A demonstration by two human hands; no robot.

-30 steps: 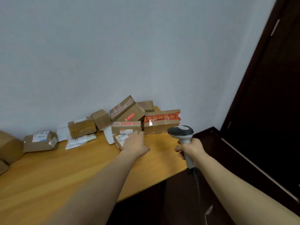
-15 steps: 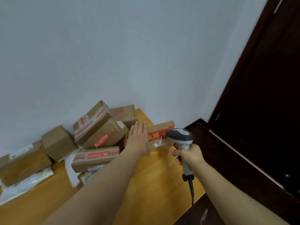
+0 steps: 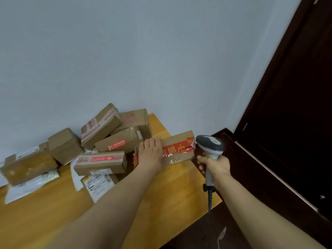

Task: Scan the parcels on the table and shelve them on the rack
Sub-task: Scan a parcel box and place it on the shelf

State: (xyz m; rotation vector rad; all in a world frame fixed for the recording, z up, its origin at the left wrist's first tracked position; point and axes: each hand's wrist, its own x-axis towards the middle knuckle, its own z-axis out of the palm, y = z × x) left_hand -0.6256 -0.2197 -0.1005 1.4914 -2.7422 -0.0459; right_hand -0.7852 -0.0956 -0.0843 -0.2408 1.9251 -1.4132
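— Pale blue-grey wall (image 3: pixel 143 60) fills the upper part of the frame, and a dark brown door (image 3: pixel 296 105) runs down the right side. What sits below?

— A light wooden bench (image 3: pixel 45 212) across the lower left, with a heap of brown cardboard parcels pushed against the wall.

— Which parcel is being handled?

— The long brown cardboard box with red printed tape (image 3: pixel 177 148), at centre right, near the bench's right edge. The left hand (image 3: pixel 151 153) lies flat across its left part, fingers together and stretched over the top, palm pressing on it. I cannot tell whether the thumb hooks round the box.

— And the other hand?

— The right hand (image 3: pixel 214 165) is clenched around the handle of a grey-and-white handheld barcode scanner (image 3: pixel 210 144). Its head sits just beside the right end of the taped box, and its dark cable (image 3: pixel 209 200) hangs down past the bench edge.

— What else is in the heap?

— Left of the held box lies a flat brown box with a red label strip (image 3: pixel 100 162), resting on a box with a white shipping label (image 3: pixel 98 184). Behind them a brown box with a small red sticker (image 3: pixel 118 141) leans, with a tilted box bound in red-and-white tape (image 3: pixel 100 125) above it and a plain brown box with faint red print (image 3: pixel 136 119) next to the wall. Further left sit a small plain cardboard cube (image 3: pixel 64 145), a blurred long brown box (image 3: pixel 28 167), and a white plastic mailer bag (image 3: pixel 28 186) under it.
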